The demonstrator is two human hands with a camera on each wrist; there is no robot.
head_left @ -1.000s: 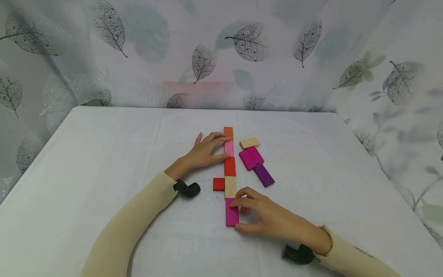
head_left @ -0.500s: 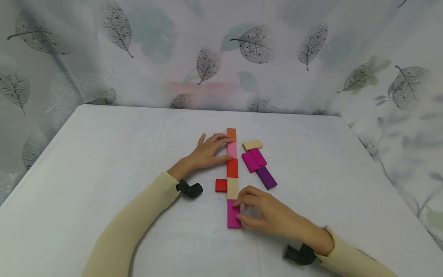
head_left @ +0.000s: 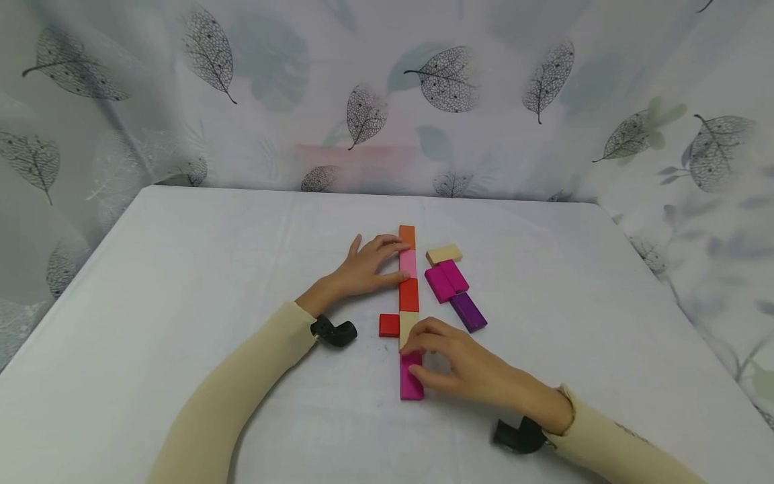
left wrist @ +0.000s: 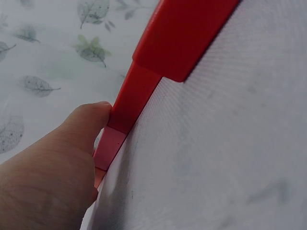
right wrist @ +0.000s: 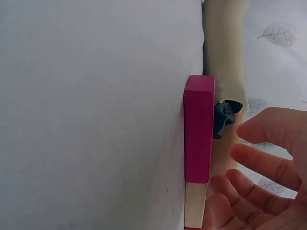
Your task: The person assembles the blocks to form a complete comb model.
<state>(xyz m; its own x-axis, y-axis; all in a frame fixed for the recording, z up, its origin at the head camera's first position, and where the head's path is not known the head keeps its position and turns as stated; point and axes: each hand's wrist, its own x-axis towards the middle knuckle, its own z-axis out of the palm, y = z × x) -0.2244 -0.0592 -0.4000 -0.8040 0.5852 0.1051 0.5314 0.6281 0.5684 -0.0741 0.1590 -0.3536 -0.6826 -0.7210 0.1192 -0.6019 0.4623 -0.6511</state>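
Right hand, head view: the right hand (head_left: 462, 363) has shifted up to the joint of the magenta rectangular block (head_left: 412, 391) and beige rectangular block (head_left: 408, 323); this row end seems placed.
Left hand, left wrist view: the left hand (left wrist: 50, 175) lies beside the light-pink rectangular block (left wrist: 110, 147), fingers spread.
Right fingers, right wrist view: bent, widely parted, gripping nothing.

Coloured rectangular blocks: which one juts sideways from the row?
The small red rectangular block beside the beige rectangular block; it alone lies left of the row.
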